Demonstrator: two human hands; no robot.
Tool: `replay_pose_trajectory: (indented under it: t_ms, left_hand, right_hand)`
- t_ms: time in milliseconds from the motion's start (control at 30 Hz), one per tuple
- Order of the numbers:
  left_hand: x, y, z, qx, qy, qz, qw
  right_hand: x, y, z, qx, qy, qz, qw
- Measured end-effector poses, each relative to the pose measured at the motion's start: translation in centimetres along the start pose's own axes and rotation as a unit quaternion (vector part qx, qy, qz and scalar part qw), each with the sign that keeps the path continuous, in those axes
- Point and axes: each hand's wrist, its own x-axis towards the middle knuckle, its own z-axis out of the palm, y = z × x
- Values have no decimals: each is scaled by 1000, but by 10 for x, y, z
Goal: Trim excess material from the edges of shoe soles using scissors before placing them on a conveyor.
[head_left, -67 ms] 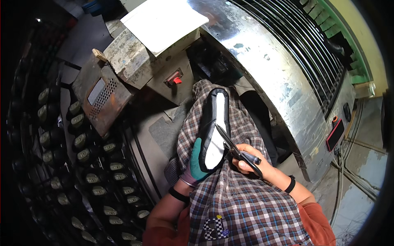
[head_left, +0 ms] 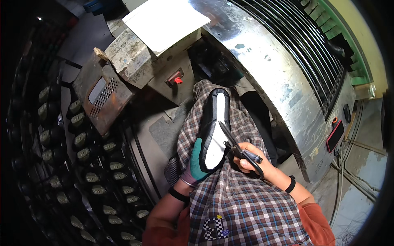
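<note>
While gripped, scissors point(head_left: 240, 147) against shoe point(head_left: 213, 127).

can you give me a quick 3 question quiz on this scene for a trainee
1. True or false: the left hand wears a teal glove and grips the shoe near its lower end.
2. Which tool does the right hand hold? A) a brush B) scissors C) a hammer
3. Fill in: the shoe lies over a checked ______ that covers the person's lap.

Key
1. True.
2. B: the blades point up and left, and their tips meet the white sole of the shoe at its right edge.
3. Cloth: brown, white and blue plaid, with a small chequered patch near the lower edge.
</note>
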Motion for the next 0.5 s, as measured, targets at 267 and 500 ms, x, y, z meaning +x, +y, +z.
replay_pose_trajectory:
  t_ms: [267,500]
  left_hand:
    - [-9,10,17,-128,-20,-64,990]
    - [-10,14,11,-138,-33,-92,986]
  right_hand:
    - [-10,-41,1,-778,103,-186,591]
    - [-12,-65,8,-847,37,-168,504]
